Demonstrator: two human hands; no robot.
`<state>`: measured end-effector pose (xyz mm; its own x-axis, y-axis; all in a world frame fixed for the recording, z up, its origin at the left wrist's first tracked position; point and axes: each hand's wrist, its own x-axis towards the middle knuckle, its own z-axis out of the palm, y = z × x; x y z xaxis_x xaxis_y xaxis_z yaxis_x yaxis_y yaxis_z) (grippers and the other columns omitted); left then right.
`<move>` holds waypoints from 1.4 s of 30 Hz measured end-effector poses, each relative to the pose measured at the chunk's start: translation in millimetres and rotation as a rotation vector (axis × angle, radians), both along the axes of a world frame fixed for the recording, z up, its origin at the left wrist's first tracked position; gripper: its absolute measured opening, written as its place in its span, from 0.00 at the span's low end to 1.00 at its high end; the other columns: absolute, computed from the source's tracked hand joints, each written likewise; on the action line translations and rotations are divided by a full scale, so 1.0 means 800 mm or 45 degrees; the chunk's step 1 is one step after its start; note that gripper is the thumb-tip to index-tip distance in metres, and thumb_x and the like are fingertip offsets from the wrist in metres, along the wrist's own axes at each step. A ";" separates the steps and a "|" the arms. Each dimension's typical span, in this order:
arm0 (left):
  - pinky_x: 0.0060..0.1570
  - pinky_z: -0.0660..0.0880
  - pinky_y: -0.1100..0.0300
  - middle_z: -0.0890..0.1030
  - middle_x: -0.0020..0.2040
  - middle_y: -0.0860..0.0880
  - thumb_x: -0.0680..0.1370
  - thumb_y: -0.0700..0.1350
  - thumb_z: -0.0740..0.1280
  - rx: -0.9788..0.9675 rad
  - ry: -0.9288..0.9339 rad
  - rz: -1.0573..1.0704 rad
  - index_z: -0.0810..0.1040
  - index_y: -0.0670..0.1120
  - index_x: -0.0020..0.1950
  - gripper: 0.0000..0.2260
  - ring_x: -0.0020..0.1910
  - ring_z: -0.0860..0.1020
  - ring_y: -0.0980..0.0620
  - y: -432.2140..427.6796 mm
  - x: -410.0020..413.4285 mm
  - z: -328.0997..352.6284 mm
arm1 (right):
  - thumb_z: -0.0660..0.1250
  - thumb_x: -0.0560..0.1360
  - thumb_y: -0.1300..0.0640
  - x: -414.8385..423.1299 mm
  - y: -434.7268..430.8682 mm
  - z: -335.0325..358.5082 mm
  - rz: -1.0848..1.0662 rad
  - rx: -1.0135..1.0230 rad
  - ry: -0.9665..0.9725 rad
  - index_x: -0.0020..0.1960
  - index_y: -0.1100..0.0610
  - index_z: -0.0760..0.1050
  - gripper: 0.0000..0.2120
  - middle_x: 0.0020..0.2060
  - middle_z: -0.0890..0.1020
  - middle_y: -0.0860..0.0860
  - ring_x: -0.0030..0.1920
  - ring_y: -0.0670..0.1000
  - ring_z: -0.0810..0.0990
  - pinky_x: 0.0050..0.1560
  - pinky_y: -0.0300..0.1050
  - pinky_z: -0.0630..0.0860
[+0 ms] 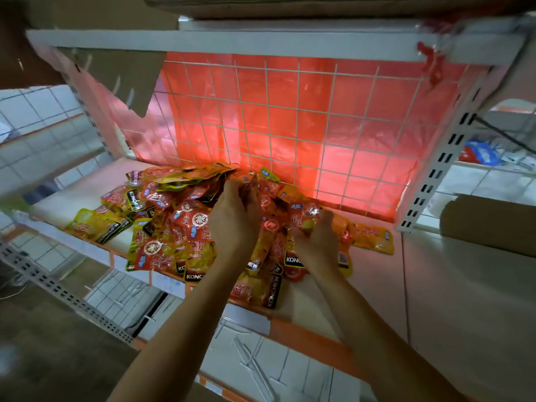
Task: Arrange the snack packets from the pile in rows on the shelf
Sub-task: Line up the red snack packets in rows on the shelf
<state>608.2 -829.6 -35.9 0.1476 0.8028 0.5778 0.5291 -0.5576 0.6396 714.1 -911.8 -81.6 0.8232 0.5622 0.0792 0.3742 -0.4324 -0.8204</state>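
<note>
A loose pile of red and yellow snack packets covers the middle of the white shelf. My left hand reaches into the centre of the pile, its fingers curled around a bunch of packets near the back. My right hand lies on the right side of the pile, fingers bent round a red packet. A few yellow packets lie flat at the left edge, and one yellow packet lies at the right.
A white wire grid with red plastic sheeting behind it forms the shelf's back. An upper shelf hangs overhead. Perforated uprights stand at the right. A cardboard box sits on the neighbouring shelf.
</note>
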 end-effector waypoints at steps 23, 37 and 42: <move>0.37 0.79 0.56 0.80 0.54 0.39 0.68 0.23 0.65 -1.861 -0.663 -1.083 0.73 0.42 0.65 0.27 0.45 0.81 0.43 -0.215 0.180 -0.034 | 0.71 0.71 0.55 0.115 -0.268 -0.007 -0.663 0.431 0.316 0.62 0.52 0.65 0.23 0.46 0.75 0.44 0.38 0.37 0.72 0.32 0.28 0.65; 0.38 0.78 0.60 0.83 0.52 0.48 0.74 0.29 0.62 -1.739 -0.210 -1.433 0.81 0.53 0.59 0.24 0.48 0.81 0.50 -0.501 0.263 -0.029 | 0.71 0.70 0.62 0.163 -0.568 0.014 -0.878 0.522 0.241 0.58 0.49 0.66 0.22 0.41 0.76 0.41 0.39 0.39 0.77 0.29 0.30 0.70; 0.39 0.78 0.63 0.84 0.50 0.53 0.80 0.38 0.61 -1.740 -0.213 -1.444 0.82 0.54 0.57 0.15 0.44 0.83 0.56 -0.603 0.293 -0.033 | 0.66 0.70 0.66 0.177 -0.671 0.018 -0.937 0.522 0.172 0.57 0.51 0.66 0.20 0.41 0.76 0.42 0.38 0.38 0.76 0.30 0.31 0.70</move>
<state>842.3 -1312.1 -62.1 0.9303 0.2346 -0.2818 0.1882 0.3540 0.9161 856.0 -1448.6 -67.3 0.9846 -0.1712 0.0347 0.0022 -0.1864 -0.9825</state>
